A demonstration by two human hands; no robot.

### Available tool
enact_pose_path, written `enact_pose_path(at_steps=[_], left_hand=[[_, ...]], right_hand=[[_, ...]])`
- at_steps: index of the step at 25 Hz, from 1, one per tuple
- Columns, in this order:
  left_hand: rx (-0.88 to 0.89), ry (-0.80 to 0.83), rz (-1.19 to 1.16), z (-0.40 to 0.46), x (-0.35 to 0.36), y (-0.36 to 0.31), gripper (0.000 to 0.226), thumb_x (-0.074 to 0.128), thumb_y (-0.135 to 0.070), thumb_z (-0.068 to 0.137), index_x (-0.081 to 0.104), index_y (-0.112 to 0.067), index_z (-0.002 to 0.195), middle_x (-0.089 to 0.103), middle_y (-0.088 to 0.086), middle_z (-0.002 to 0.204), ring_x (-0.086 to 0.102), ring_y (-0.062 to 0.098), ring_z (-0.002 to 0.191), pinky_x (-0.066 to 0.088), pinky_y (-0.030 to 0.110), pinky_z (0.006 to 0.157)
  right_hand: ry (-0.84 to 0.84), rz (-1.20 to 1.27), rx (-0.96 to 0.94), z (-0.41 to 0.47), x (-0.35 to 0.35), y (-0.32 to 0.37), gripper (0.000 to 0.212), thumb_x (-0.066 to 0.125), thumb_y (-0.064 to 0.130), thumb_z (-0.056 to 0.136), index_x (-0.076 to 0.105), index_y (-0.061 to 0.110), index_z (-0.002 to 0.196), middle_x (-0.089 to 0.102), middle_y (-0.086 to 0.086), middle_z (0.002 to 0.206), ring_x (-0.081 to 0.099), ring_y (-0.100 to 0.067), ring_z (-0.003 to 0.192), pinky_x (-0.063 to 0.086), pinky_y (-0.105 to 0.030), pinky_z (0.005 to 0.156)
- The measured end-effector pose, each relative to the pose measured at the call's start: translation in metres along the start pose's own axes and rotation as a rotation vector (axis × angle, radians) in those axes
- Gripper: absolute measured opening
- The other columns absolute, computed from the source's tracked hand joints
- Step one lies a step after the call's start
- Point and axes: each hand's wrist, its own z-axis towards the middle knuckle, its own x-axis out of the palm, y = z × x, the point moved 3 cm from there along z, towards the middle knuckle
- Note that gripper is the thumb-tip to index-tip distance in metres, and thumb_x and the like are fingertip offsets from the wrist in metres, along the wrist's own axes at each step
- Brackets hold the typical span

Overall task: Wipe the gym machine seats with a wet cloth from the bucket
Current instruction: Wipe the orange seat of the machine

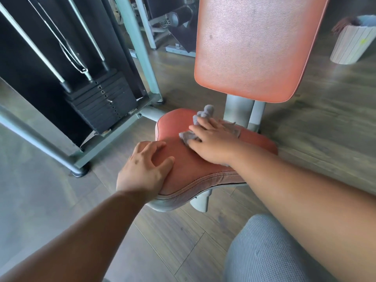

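A red padded seat [189, 174] of a gym machine lies below its red backrest [256, 47]. My right hand [211, 142] presses a crumpled grey cloth [203, 117] flat onto the seat's rear half, fingers straight and spread. The cloth bunches out beyond my fingertips and is partly hidden under my palm. My left hand [144, 168] rests on the seat's front left edge with fingers loosely bent over the padding. A white ribbed bucket [350, 45] stands on the floor at the far right, with a dark cloth over its rim.
A black weight stack [101, 104] with steel guide rods stands to the left inside a grey metal frame [142, 49]. The frame's foot [79, 171] sits on the wooden floor near my left arm. My grey-clad knee [270, 253] fills the lower right.
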Motion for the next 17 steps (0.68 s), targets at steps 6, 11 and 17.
enact_pose_path(at_steps=[6, 11, 17], left_hand=[[0.008, -0.025, -0.038, 0.003, 0.004, 0.004, 0.052, 0.045, -0.066, 0.075, 0.054, -0.048, 0.123, 0.045, -0.023, 0.130, 0.051, 0.007, 0.114, 0.047, 0.040, 0.095], [0.017, -0.019, -0.041, 0.003, 0.004, 0.005, 0.054, 0.045, -0.064, 0.075, 0.054, -0.047, 0.125, 0.045, -0.022, 0.132, 0.050, 0.009, 0.117, 0.045, 0.039, 0.097], [0.031, -0.042, -0.069, 0.005, 0.006, 0.008, 0.056, 0.044, -0.067, 0.073, 0.055, -0.048, 0.124, 0.046, -0.021, 0.130, 0.051, 0.008, 0.117, 0.047, 0.040, 0.096]], right_hand=[[0.014, -0.094, 0.046, -0.039, -0.019, -0.066, 0.059, 0.028, 0.064, 0.095, 0.027, 0.046, 0.151, 0.002, 0.017, 0.167, 0.009, -0.010, 0.152, 0.014, -0.037, 0.119], [0.066, -0.058, 0.093, 0.042, -0.001, 0.001, 0.073, 0.020, 0.072, 0.095, 0.009, 0.037, 0.158, -0.009, 0.001, 0.168, -0.004, -0.031, 0.154, 0.007, -0.050, 0.122], [0.074, -0.177, -0.093, -0.041, -0.007, -0.028, 0.073, 0.013, 0.071, 0.092, -0.014, 0.046, 0.154, -0.024, 0.019, 0.163, -0.007, -0.008, 0.152, 0.003, -0.049, 0.123]])
